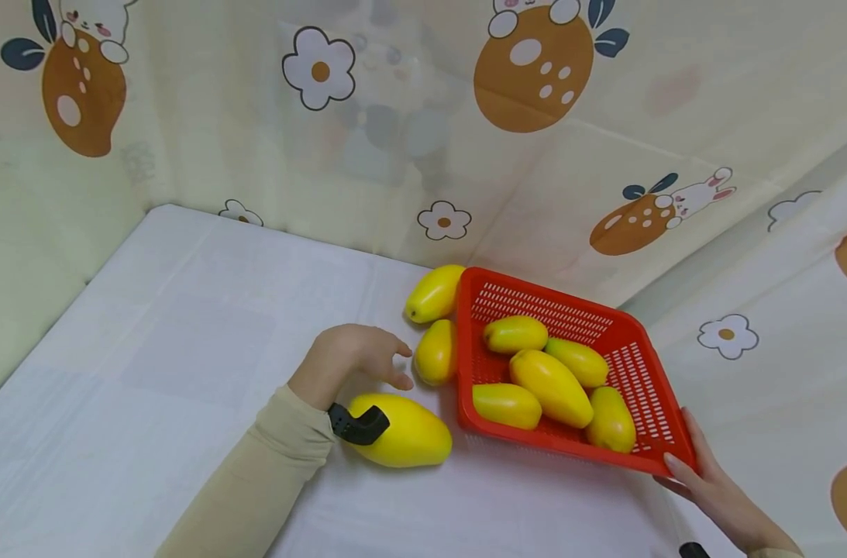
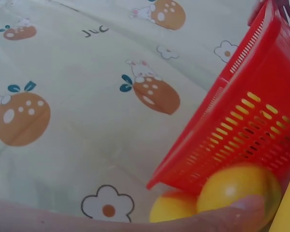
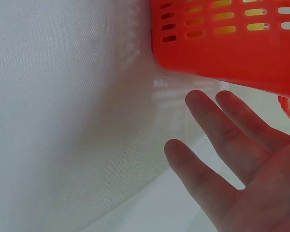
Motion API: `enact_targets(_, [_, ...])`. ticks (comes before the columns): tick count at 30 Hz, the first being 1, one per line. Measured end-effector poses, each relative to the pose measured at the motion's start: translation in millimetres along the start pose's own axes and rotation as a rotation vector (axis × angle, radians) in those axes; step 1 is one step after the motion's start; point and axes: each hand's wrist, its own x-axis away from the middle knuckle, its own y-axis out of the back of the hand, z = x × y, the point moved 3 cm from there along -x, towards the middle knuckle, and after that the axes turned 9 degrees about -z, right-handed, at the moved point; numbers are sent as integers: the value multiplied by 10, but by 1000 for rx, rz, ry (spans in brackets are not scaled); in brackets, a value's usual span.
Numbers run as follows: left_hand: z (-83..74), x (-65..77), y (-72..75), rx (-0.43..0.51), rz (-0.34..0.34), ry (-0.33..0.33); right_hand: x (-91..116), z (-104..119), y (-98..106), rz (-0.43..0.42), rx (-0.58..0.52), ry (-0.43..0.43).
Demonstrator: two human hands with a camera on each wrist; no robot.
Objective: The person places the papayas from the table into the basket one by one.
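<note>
Patterned sheet: the sheet (image 1: 384, 167) hangs behind everything from the far left across, printed with flowers, rabbits and brown fruit.
White surface: the surface (image 1: 193, 310) stretches from the left to beneath the fruit and basket.
Left sleeve: a beige sleeve (image 1: 256, 473) reaches in from below, with a black wrist piece (image 1: 360, 425) at its cuff.
Left hand: the left hand (image 1: 359, 353) holds nothing; its thumb and fingers are apart, directed at the near mango of the pair by the basket. Whether they touch it, I cannot tell.
Large mango: the large mango (image 1: 412, 434) lies on the surface, partly hidden by the wrist piece.
Mango pair: a far mango (image 1: 433, 294) and a near mango (image 1: 435, 354) lie at the basket's left side.
Red basket: the basket (image 1: 466, 341) sits tilted, its right end held up off the surface.
Basket contents: five mangoes (image 1: 552, 387), yellow with some greenish, lie inside.
Right hand: the right hand (image 1: 716, 488) grips the basket's near right corner, thumb at the rim; its other fingers are spread below.
</note>
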Motion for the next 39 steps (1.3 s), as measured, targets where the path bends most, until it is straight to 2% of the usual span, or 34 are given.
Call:
enact_targets(7, [-20,92,-46,-5,43,-52,6,-1,-6,-5,-4,33])
enact_targets(19, [-70,215,-151,-18,141,-227,28,19,9,-13,-38,108])
enact_targets(29, [-188,256,-271,-118,168,-348,17,45,-1,-33,-21,122])
enact_targets(34, [-199,263,-289,-122,169,-339,21,54,-8,-41,-13,132])
enact_targets(39, [-175,296,-244,-114,155,-304,35,32,5,-48,-6,117])
